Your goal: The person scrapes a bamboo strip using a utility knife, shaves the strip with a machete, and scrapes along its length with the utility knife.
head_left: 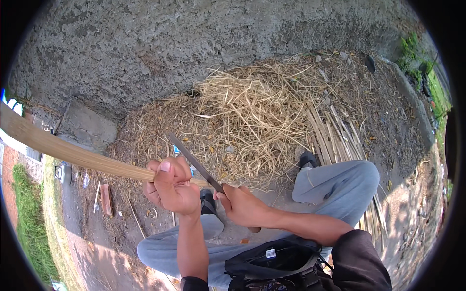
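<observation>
Grey wall (160, 43), shavings (252, 121), slats (321, 136), knife (194, 162) across strip (82, 156)

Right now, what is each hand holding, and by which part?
Left hand: the pale strip, near its right end. Right hand: the knife, by its handle end.

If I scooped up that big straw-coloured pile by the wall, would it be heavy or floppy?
The pile would probably feel light for its size, since it's loose, thin strands with gaps between. It would likely flop, because many strands curve. It might lift in tangled clumps, as strands cross over each other.
</observation>
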### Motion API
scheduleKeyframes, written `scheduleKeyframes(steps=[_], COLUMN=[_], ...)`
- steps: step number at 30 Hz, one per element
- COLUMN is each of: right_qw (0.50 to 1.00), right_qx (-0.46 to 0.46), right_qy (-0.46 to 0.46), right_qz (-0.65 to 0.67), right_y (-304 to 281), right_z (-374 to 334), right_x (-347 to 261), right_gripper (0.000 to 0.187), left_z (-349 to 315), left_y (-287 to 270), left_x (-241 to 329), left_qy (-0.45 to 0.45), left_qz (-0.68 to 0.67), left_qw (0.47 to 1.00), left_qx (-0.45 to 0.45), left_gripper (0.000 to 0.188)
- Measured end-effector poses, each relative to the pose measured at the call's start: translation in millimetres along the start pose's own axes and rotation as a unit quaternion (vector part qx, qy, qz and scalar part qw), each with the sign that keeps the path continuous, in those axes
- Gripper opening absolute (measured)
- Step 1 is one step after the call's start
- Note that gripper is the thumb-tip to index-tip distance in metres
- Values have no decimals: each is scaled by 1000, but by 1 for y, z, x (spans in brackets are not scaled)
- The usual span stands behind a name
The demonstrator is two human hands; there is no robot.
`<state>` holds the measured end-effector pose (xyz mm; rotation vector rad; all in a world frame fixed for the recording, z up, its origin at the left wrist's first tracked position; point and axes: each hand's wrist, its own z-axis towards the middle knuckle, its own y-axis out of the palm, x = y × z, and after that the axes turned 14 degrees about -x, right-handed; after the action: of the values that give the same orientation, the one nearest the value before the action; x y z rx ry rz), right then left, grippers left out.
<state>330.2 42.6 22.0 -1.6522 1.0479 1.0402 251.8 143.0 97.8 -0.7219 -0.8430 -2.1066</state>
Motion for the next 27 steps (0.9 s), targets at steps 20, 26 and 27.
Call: scheduleKeyframes(steps=[20, 26, 27], right_qw=[994, 1000, 997], right_qx=[-47, -28, -21], right_qy=[82, -6, 26], right_qz=[-51, -13, -68], right_y=[33, 31, 42], right_z=[27, 9, 18], right_x=[85, 53, 97], right_gripper=[23, 24, 24], left_z=[2, -4, -2], left_y=[-14, -18, -18], left_x=[-2, 8, 4], left_qy=[14, 20, 23], left_qz=[32, 24, 16], left_qw=[999, 999, 1000], left_qx=[35, 16, 11], left_gripper=[31, 32, 32])
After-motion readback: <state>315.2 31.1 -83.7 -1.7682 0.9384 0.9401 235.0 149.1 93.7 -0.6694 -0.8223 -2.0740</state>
